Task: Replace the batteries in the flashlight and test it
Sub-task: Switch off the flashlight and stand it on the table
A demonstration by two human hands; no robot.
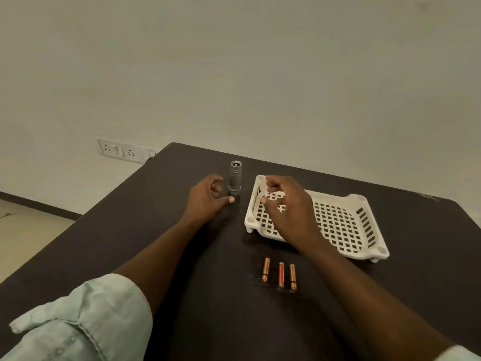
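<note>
No text, brand, number or sign can be read anywhere in view. The 3 batteries (279,276) on the tabletop (104,230) show only colour bands, 2 copper and black, 1 orange-red; any print on them is too small to make out. The flashlight (235,179) body shows no legible marking. The white basket (374,225) and the wall socket plate (122,150) carry no lettering that can be read.

The flashlight (235,178) stands upright on the bench (130,230), left of the basket (338,222); three batteries (279,274) lie side by side before the basket.
</note>
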